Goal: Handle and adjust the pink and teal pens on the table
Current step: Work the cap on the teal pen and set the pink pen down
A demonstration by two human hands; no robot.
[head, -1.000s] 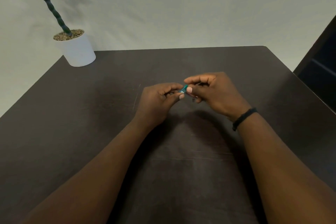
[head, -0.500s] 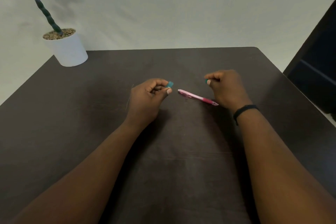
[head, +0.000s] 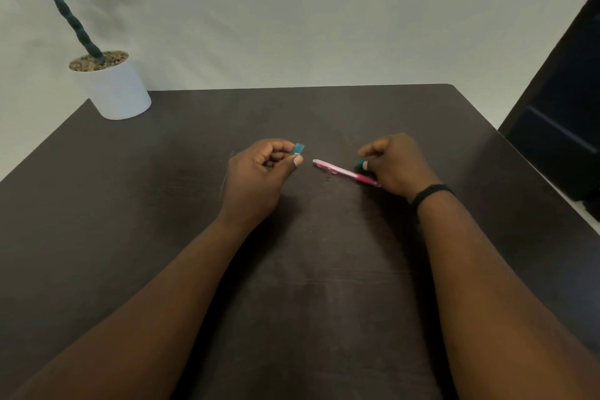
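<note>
The left hand (head: 259,172) was curled into a loose fist with thumb and forefinger pinched on a short teal piece (head: 298,149), which stuck out past the fingertips towards the other hand. From its stubby, squared shape it looked like the cap of the teal pen, held that way so its open end would face its mate, though the opening itself could not be made out. The right hand (head: 394,166) was likewise closed, and only a dark teal tip (head: 359,165) showed at its thumb. That was probably the teal pen's body, but the rest lay hidden inside the fingers, so how it was gripped could not be told.

The two hands were held apart, each low over the dark bench (head: 324,269), with a clear gap between them. In that gap the pink pen (head: 344,172) lay flat on the bench, untouched. Its pale end pointed at the left hand's thumb and its darker end ran under the heel of the right hand, just beside it. It seemed parked there within easy reach of either hand while the teal one was dealt with.

Well beyond the left hand, at the far corner of the bench, stood a white plant pot (head: 117,91), out of the way of the work. A black band (head: 430,193) sat on the right wrist.

Judged from this, the teal pen was in two parts, and bringing the hands together would call for lining up small ends.
</note>
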